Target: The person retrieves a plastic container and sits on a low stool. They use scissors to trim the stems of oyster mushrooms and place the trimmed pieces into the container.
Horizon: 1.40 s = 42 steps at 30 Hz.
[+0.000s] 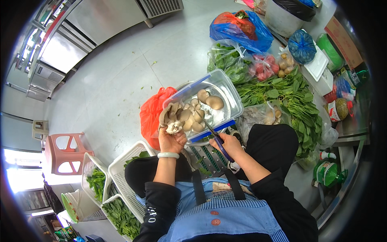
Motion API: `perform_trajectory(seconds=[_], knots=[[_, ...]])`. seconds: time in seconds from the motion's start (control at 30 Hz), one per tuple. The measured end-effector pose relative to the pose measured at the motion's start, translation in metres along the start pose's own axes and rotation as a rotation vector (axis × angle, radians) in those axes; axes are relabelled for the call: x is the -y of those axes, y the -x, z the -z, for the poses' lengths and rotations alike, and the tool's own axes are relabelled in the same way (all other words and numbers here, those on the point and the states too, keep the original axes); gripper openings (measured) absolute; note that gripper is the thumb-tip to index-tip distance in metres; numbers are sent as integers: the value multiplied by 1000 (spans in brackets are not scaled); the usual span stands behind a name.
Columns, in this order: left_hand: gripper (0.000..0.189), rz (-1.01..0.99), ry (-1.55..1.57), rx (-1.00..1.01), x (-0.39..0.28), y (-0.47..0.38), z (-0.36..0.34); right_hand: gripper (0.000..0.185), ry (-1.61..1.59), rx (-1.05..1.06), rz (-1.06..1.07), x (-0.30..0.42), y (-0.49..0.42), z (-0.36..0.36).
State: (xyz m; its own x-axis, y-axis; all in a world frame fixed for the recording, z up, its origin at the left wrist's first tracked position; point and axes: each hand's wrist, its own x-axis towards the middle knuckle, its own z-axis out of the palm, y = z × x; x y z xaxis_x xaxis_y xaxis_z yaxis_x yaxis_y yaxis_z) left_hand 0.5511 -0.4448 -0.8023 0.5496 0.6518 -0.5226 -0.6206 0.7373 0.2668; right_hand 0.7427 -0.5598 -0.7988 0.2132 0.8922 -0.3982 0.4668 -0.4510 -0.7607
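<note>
My left hand (pixel 171 140) grips a cluster of oyster mushrooms (pixel 170 116) by its pale base, at the near left corner of a clear plastic container (pixel 232 101). Inside that container lie several loose oyster mushroom caps (pixel 214 103). Purple-handled scissors (pixel 223 147) are in my right hand (pixel 231 145), their blades reaching over the container's near edge towards the mushrooms. Whether the blades touch a mushroom, I cannot tell. Beneath the container shows the rim of a round metal basin (pixel 185 84). A red plastic bag (pixel 149 112) lies just left of the container.
Leafy green stems (pixel 296 103) are heaped on the right, beside a clear bag of mushrooms (pixel 257 118). Bagged green peppers (pixel 226 60) and a blue bag (pixel 242 33) lie farther off. White plastic baskets (pixel 121 169) and a pink stool (pixel 65 152) stand left.
</note>
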Motion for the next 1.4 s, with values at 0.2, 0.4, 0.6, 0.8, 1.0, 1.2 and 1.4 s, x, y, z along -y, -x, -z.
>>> perform_trajectory(seconds=[0.2,0.4,0.6,0.8,1.0,1.2,1.4], knots=[[41,-219,-122,-113,3,12,-33,49,122,69,94,0,4,-3],[46,-9,-27,171,1,13,-27,51,137,92,151,6,5,2],[51,47,-60,170,-2,14,-25,48,77,223,146,11,7,17],[53,27,-77,113,-1,13,-22,57,152,306,110,18,6,27],[47,111,-242,170,-1,4,-1,55,250,276,135,17,5,27],[46,190,-88,215,1,0,14,45,215,122,189,5,6,14],[44,185,-29,215,0,-6,16,44,-42,57,32,-2,0,1]])
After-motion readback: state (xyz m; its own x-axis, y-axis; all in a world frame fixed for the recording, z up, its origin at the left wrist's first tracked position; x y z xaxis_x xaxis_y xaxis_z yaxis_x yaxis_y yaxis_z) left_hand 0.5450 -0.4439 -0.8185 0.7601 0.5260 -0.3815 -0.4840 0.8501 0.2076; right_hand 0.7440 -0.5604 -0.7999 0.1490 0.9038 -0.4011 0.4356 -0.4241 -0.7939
